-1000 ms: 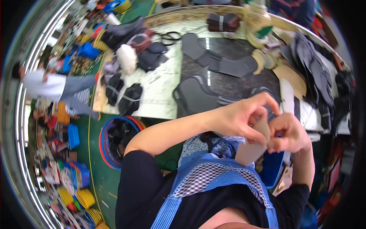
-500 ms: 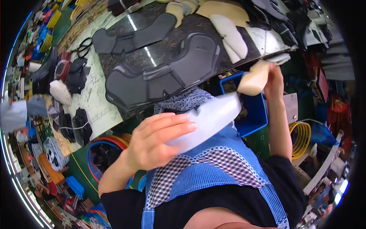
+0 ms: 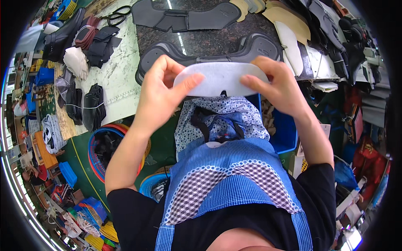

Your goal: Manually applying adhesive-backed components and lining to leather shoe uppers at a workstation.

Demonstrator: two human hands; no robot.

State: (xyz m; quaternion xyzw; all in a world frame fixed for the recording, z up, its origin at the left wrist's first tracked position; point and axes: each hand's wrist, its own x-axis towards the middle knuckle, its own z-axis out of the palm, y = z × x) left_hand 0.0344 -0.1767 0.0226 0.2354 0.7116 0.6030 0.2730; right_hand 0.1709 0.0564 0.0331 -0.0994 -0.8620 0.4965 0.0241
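Note:
Between my two hands is a white, rounded shoe-lining piece (image 3: 220,77) with a small dark notch at its lower edge. My left hand (image 3: 161,94) pinches one end with the thumb on top. At the other end my right hand (image 3: 278,85) grips it the same way. Just beyond the piece, dark grey shoe upper pieces (image 3: 161,56) lie stacked on a dark stone slab (image 3: 201,41), partly hidden by my hands. Farther back on the slab lies another grey upper piece (image 3: 213,19).
Scissors (image 3: 116,17) and bundled black pieces (image 3: 93,106) lie on the white board to the left. Beige pieces (image 3: 291,23) and a white one (image 3: 289,44) sit at the right. Below the table are a blue bin (image 3: 284,134) and a round basket (image 3: 94,154).
My right hand no longer holds the beige piece at the right and now grips the white piece. The white piece has turned level and moved up over the table edge.

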